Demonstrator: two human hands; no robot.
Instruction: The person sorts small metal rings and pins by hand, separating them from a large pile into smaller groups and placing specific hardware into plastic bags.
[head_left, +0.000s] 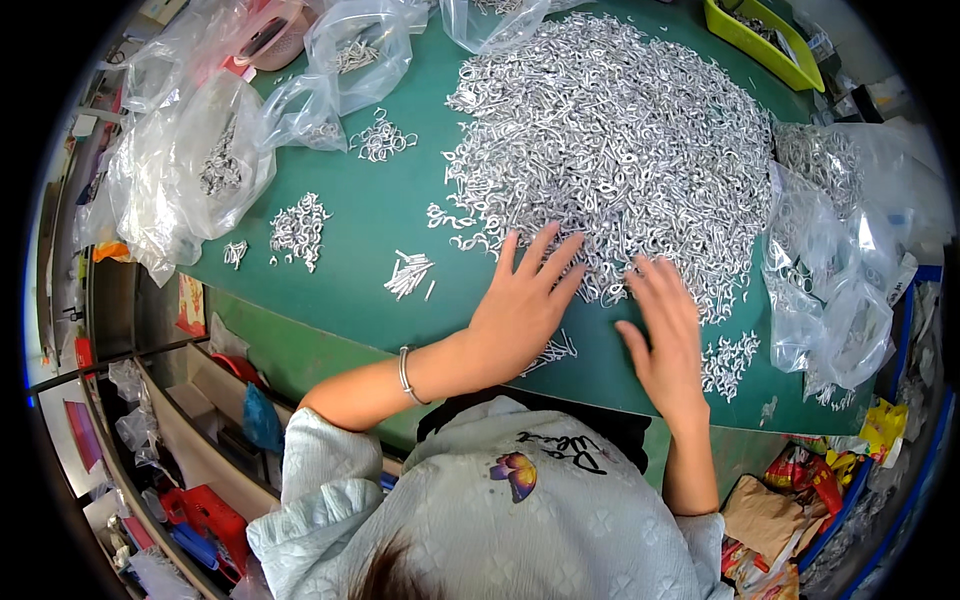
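A broad heap of small silvery metal hooks and pins [620, 130] covers the middle and right of the green table [350, 240]. My left hand [525, 300] lies at the heap's near edge, fingers spread, fingertips on the loose pieces. To its right, my right hand [662, 325] reaches to the same edge with its thumb held apart from the fingers. Neither hand grips a piece that I can see. Partly under my left hand lie some long thin pins [552, 353]. Beside my right hand is a small pile of curved hooks [730, 363].
Sorted piles lie to the left: straight pins [408, 274], small hooks [299, 230], rings [381, 138] and a few short pins [235, 254]. Clear plastic bags [190, 170] fill the left side; more bags [830, 290] lie right. A yellow-green tray [775, 55] stands far right.
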